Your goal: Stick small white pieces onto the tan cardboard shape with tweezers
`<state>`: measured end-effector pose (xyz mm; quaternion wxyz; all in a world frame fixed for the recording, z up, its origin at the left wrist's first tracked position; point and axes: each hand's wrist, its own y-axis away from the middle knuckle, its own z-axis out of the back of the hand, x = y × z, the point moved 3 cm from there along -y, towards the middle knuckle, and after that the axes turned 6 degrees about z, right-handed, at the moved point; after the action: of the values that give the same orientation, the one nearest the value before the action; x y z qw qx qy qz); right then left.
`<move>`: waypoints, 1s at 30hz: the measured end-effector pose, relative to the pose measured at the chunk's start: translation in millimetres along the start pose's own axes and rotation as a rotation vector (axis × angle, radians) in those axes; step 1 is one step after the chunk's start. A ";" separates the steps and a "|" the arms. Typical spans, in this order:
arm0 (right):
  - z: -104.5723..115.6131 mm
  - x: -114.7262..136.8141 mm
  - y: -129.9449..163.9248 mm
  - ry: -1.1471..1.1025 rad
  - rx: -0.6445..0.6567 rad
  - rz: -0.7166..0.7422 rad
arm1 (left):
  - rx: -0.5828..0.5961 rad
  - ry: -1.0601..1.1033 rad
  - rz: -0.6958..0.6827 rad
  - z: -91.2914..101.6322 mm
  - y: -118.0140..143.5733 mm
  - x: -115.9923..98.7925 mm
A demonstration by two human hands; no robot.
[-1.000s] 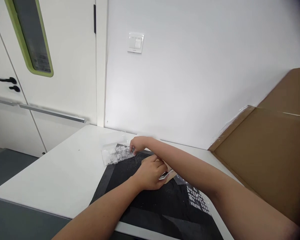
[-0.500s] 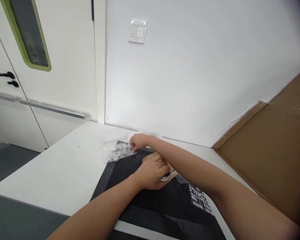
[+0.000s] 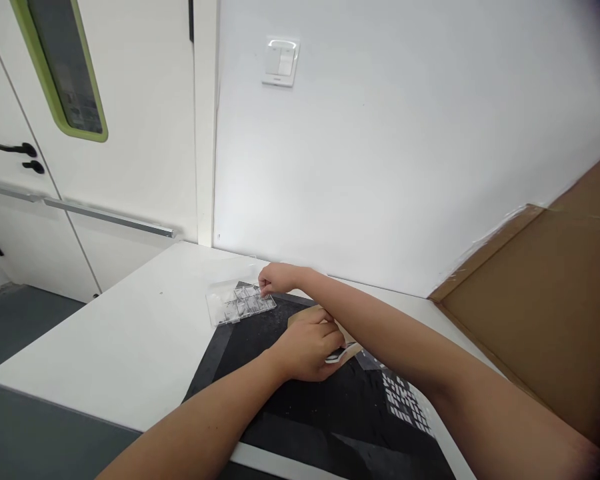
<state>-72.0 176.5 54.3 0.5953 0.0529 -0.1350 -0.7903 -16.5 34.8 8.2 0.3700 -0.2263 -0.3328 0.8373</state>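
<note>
My right hand (image 3: pixel 279 278) is over the right end of a clear plastic compartment box (image 3: pixel 223 319), fingertips pinched and pointing down into it. Small whitish pieces lie in its compartments. If there is anything between those fingertips, it is too small to make out. Below and nearer to me, my left hand (image 3: pixel 313 345) is closed around a flat white-edged piece (image 3: pixel 339 355) with a dark face, most of it covered by my fingers. A tan surface (image 3: pixel 303 313) shows just behind this hand; its kind is unclear. My right forearm crosses above the left fingers.
Beneath both hands lies a black mat (image 3: pixel 285 400) on a white table (image 3: pixel 105 333). A sheet with rows of small white pieces (image 3: pixel 405 403) is at the mat's right. A brown cardboard panel (image 3: pixel 545 300) stands to the right, and a white wall (image 3: pixel 370 167) rises behind the table.
My right hand has shifted slightly over the compartment box, its fingertips now further inside the box's edge. My left hand keeps its hold. The whole view has moved slightly.
</note>
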 end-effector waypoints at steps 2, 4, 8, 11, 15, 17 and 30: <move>2.9 2.8 -1.5 -0.036 0.000 0.021 | 0.002 -0.005 -0.007 0.0 0.2 0.4; 6.0 6.4 -3.6 -0.069 -0.002 0.048 | 0.011 -0.014 -0.011 -0.2 0.3 0.7; 10.8 15.7 -10.8 -0.072 -0.028 0.092 | 0.028 -0.020 -0.005 -0.5 0.1 0.7; 10.4 21.4 -18.6 -0.035 -0.039 0.115 | 0.011 -0.009 0.017 -0.2 0.2 1.1; 7.5 22.4 -29.0 0.018 -0.056 0.140 | 0.009 0.021 0.051 -2.7 2.1 4.0; 6.3 21.1 -33.1 0.037 -0.057 0.145 | 0.016 0.033 0.065 -4.5 3.6 6.2; -0.2 18.1 -45.9 0.113 -0.062 0.173 | 0.018 0.058 0.177 -10.3 8.4 13.1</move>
<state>-119.6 170.9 42.8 0.6693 0.0668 -0.0808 -0.7355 -22.1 44.7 -6.6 0.3060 -0.2758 -0.2928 0.8629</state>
